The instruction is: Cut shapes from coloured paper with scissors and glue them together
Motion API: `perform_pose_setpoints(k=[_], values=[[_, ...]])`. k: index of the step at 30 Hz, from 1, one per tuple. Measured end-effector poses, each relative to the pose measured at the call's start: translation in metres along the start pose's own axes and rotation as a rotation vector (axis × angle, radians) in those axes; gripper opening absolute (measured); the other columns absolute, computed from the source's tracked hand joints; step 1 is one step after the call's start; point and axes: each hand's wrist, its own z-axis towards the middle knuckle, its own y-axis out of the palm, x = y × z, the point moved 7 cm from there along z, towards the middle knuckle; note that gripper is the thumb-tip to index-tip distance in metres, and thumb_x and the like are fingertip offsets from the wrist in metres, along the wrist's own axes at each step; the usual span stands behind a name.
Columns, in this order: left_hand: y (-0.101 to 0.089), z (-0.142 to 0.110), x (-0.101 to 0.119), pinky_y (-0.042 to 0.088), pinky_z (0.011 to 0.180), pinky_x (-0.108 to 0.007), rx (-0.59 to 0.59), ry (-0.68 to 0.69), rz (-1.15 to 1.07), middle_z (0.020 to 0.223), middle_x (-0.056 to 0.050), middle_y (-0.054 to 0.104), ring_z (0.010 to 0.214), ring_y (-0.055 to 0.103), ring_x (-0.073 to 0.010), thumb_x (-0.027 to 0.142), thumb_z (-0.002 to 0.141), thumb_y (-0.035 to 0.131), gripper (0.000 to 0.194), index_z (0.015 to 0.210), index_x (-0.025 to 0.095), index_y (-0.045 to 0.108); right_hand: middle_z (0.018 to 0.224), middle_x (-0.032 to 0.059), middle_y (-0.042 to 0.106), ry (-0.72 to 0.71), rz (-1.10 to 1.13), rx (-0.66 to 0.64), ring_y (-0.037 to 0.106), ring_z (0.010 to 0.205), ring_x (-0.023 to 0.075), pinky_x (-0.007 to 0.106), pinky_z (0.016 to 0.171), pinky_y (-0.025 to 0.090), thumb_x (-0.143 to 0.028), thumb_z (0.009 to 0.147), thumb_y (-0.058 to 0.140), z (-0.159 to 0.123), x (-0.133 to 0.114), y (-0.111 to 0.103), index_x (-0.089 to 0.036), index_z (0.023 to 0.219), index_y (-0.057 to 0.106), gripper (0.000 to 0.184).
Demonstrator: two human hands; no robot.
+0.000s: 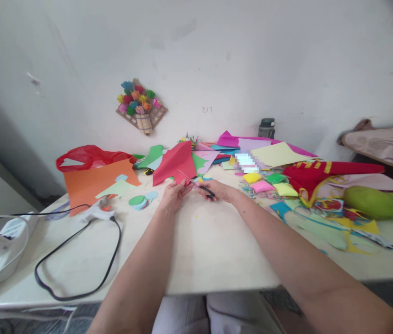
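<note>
My left hand (175, 194) pinches the lower edge of a sheet of red paper (177, 160), which stands tilted up above the table. In my right hand (217, 189) are scissors with black handles (207, 190), their blades pointing left at the paper's lower edge beside my left fingers. Whether the blades are closed on the paper is too small to tell. Just left of my left hand lie several green and light blue paper circles (137, 200). Behind the red sheet are green paper (151, 156) and other coloured sheets.
On the left are orange paper (92, 183), a red plastic bag (93, 157), a white glue gun (97, 211) with a black cord and a power strip (11, 232). Rightward lie small coloured packets (262, 186), paper scraps, red cloth (316, 178) and a green fruit (363, 202). A bottle (266, 128) stands behind.
</note>
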Motion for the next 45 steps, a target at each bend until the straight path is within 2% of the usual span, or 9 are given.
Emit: perform_pose_setpoints(k=[22,28,45], values=[[-0.0025,0.0032,-0.0018,0.052,0.082,-0.034,-0.026,0.003,0.010,0.080,-0.010,0.069,0.080,0.067,-0.0209,0.014,0.070,0.065,0.009,0.078,0.009,0.065,0.044,-0.0080,0.044,0.036,0.029,-0.006,0.035,0.033,0.0037,0.015,0.033,0.021,-0.033,0.073,0.059,-0.0046,-0.0025,0.0006,-0.017,0.075,0.050,0.019],[-0.0019,0.0017,-0.0013,0.050,0.086,-0.037,-0.008,0.002,0.001,0.080,-0.010,0.069,0.083,0.066,-0.0223,0.014,0.069,0.066,0.009,0.077,0.009,0.065,0.043,-0.0070,0.044,0.073,0.095,0.018,0.036,0.034,0.0039,0.014,0.033,0.022,-0.026,0.078,0.051,-0.0064,-0.0040,0.0013,-0.016,0.076,0.052,0.010],[0.0016,-0.0006,0.0005,0.049,0.088,-0.038,-0.009,0.002,-0.022,0.077,-0.009,0.069,0.084,0.066,-0.0221,0.014,0.067,0.066,0.008,0.073,0.010,0.063,0.044,-0.0086,0.037,0.038,0.201,0.007,0.037,0.035,0.0046,0.016,0.032,0.021,-0.037,0.069,0.057,-0.0055,-0.0078,0.0047,-0.017,0.066,0.045,0.023]])
